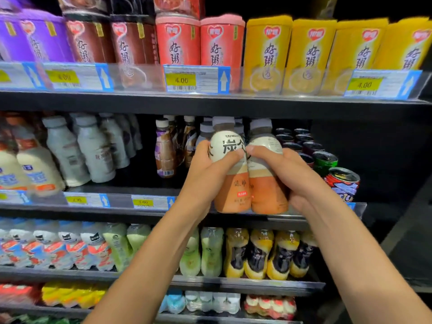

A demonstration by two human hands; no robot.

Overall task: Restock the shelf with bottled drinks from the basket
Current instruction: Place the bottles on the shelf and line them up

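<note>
Two orange-and-cream bottles with grey caps stand side by side at the front edge of the middle shelf (149, 212). My left hand (205, 169) grips the left bottle (231, 183), thumb across its cream label. My right hand (287, 174) grips the right bottle (266, 190) from its right side. More bottles of the same kind stand behind them. The basket is out of view.
Brown drink bottles (164, 150) stand just left of my hands and dark cans (325, 160) just right. White bottles (93, 148) fill the shelf's left part. Porridge cups (222, 47) line the shelf above; green and yellow bottles (259, 253) sit below.
</note>
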